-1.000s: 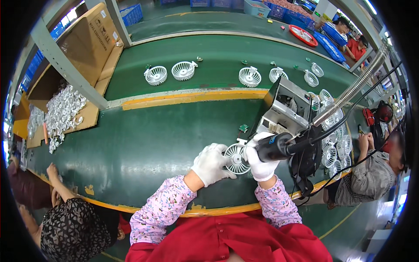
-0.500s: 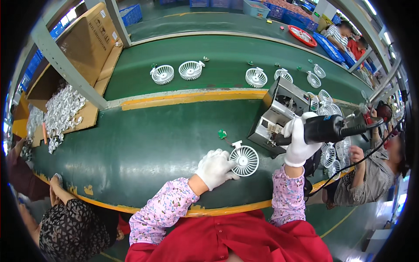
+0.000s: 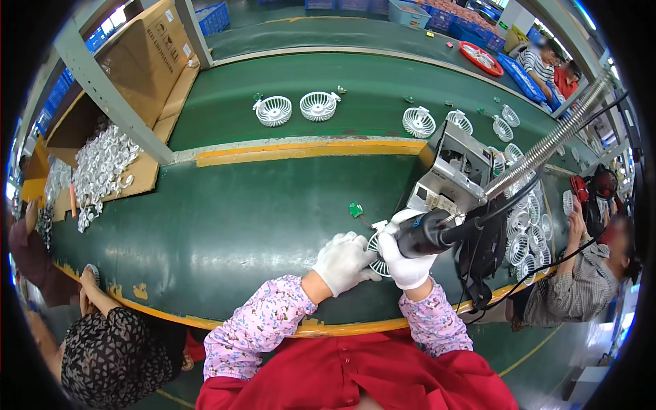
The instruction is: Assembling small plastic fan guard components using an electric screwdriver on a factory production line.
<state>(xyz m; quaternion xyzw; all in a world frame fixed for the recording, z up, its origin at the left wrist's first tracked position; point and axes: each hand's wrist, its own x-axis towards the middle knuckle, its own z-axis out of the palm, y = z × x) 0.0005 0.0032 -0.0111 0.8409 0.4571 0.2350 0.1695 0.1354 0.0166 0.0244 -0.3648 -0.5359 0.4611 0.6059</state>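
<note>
My left hand point(image 3: 344, 264), in a white glove, rests on the green bench with its fingers closed on the rim of a round white fan grille point(image 3: 378, 264). A thin wire joins the grille to a small green circuit board point(image 3: 355, 209) lying beyond it. My right hand point(image 3: 410, 265), gloved too, grips a black electric screwdriver point(image 3: 422, 234) above the grille's right side. A coiled metal spring point(image 3: 540, 143) and a black cable run up from the tool to the right. The screwdriver's tip and much of the grille are hidden behind my right hand.
A metal box-shaped device point(image 3: 456, 164) stands right of the grille, a black bag point(image 3: 478, 263) beside it. Piled fan grilles point(image 3: 525, 239) lie further right; several more ride the green belt point(image 3: 362, 75). Small white parts point(image 3: 106, 164) fill an open carton at left. Co-workers sit on both sides.
My right hand has brought the screwdriver left from the metal device to over the grille. The left hand keeps its hold. Grilles on the belt have shifted slightly right.
</note>
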